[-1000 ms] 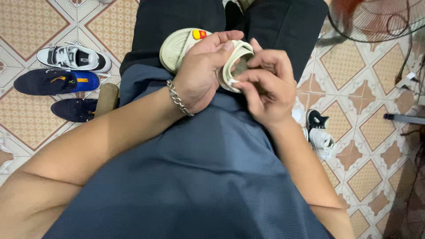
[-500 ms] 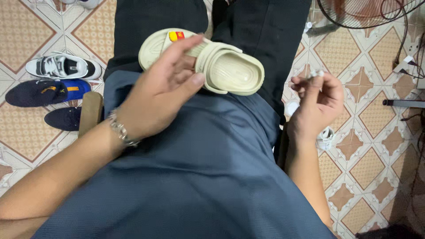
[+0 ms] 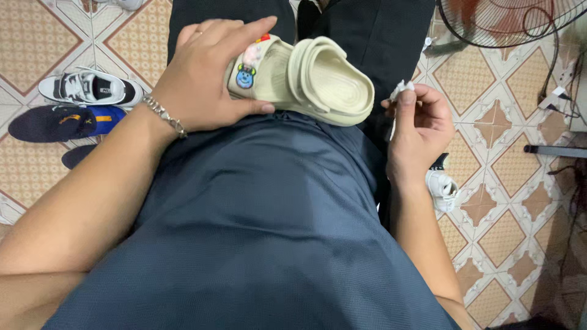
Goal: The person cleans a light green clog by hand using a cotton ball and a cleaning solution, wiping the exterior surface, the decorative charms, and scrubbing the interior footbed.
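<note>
A cream foam clog (image 3: 318,82) with small charms on its front lies on my lap, heel end toward the right. My left hand (image 3: 205,76) grips its toe end, thumb under the edge and fingers over the top, a chain bracelet on the wrist. Off to the right, apart from the clog, my right hand (image 3: 419,125) pinches a small white scrap (image 3: 400,90) between thumb and fingertips. I sit in dark trousers and a blue-grey shirt.
On the patterned tile floor to the left lie a white-and-black sneaker (image 3: 90,87) and navy shoes (image 3: 58,121). A small white-and-black shoe (image 3: 441,182) sits by my right forearm. A standing fan (image 3: 507,21) and cables are at the upper right.
The clog has turned in my left hand, showing its charms, and the hand now grips its front. My right hand left the clog earlier and holds the white scrap slightly lower.
</note>
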